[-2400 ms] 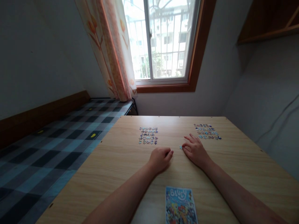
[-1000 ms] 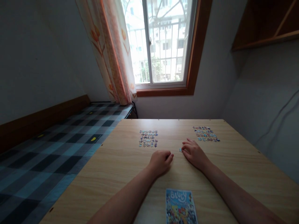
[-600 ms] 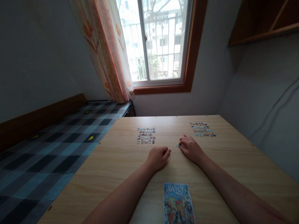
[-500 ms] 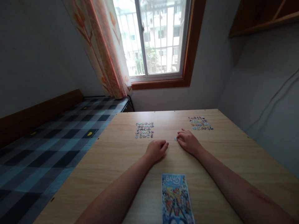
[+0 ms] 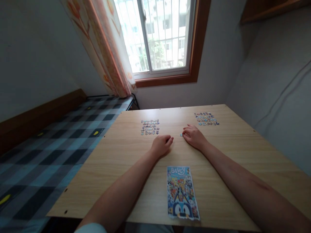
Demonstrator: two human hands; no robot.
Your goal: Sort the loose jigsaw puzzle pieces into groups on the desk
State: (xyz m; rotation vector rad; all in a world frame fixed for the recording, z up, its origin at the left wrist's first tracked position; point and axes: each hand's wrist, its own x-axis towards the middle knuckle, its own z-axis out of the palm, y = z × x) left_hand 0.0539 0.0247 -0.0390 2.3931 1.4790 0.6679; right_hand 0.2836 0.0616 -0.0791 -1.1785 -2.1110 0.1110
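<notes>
My right hand (image 5: 193, 137) rests on the wooden table with its fingers bent together, their tips at a small light-blue jigsaw piece (image 5: 181, 135). Part of that piece shows past the fingertips. To its left, my left hand (image 5: 162, 145) lies on its side, fingers curled in; whatever it may hold is hidden. Beyond the left hand lie rows of loose jigsaw pieces (image 5: 150, 127). A second group of jigsaw pieces (image 5: 206, 119) lies in rows beyond the right hand. Between my forearms is a colourful picture sheet (image 5: 182, 193) headed "Bluey", with a ragged near edge.
The light wooden table (image 5: 136, 155) has its near edge just before my lap. A bed with a checked cover (image 5: 55, 142) stands along the left side. Behind the table are a window (image 5: 167, 35) and a flowered curtain (image 5: 102, 48); a wooden shelf (image 5: 272, 13) hangs upper right.
My view has tipped downward, so the whole picture sheet and the table's near edge now show. Both hands keep nearly the same places on the table, and the piece stays at the right fingertips.
</notes>
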